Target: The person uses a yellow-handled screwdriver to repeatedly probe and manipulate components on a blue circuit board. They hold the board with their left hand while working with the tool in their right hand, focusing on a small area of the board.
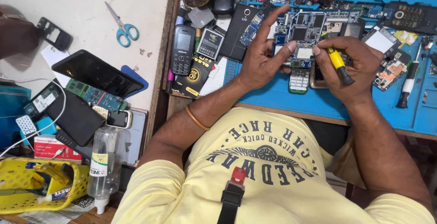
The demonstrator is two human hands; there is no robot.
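A: Head view showed what, nearest the body?

B: A yellow shirt, then a clear bottle [105, 160] and yellow basket [27, 192] on the left bench.

A: And the hands?

B: The right hand [353, 64] was clenched around a yellow screwdriver [338, 62], tip down on a circuit board [306, 33]. The left hand [264, 55] pinched the board's edge with thumb and bent fingers, index finger raised free.

A: Where was the board?

B: On the blue mat [273, 94], above a small keypad [299, 80].

A: Farther out?

B: A black phone [183, 48], a battery [210, 43], and blue scissors [122, 26] well to the left.
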